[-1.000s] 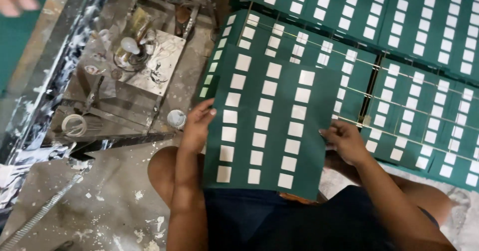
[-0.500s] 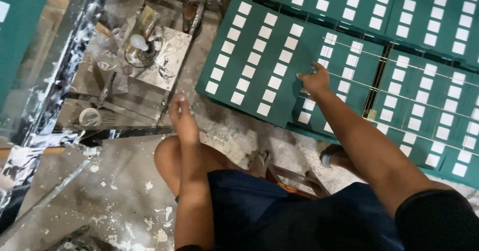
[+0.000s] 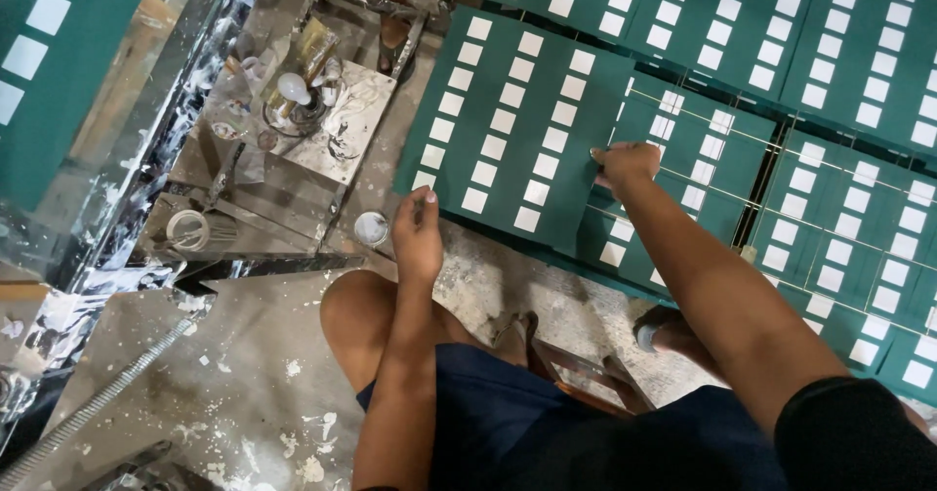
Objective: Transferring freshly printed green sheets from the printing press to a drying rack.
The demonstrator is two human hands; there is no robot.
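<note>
Your left hand (image 3: 418, 232) hangs above your knee, fingers loosely curled and grasping nothing, just short of the near edge of the green sheet (image 3: 517, 125) printed with white rectangles. Beside it stands a small white cup (image 3: 371, 227) on the spattered floor (image 3: 244, 384). Farther out, your right hand (image 3: 625, 164) rests clenched on that sheet's right edge, where it overlaps the neighbouring sheets (image 3: 849, 208); whether it pinches the edge, you cannot tell. Judged step: laying the sheet in line; next calls for squaring its edges

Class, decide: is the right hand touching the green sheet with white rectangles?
Touching. In the head view the right hand presses its fingers on the green sheet's right edge.
</note>
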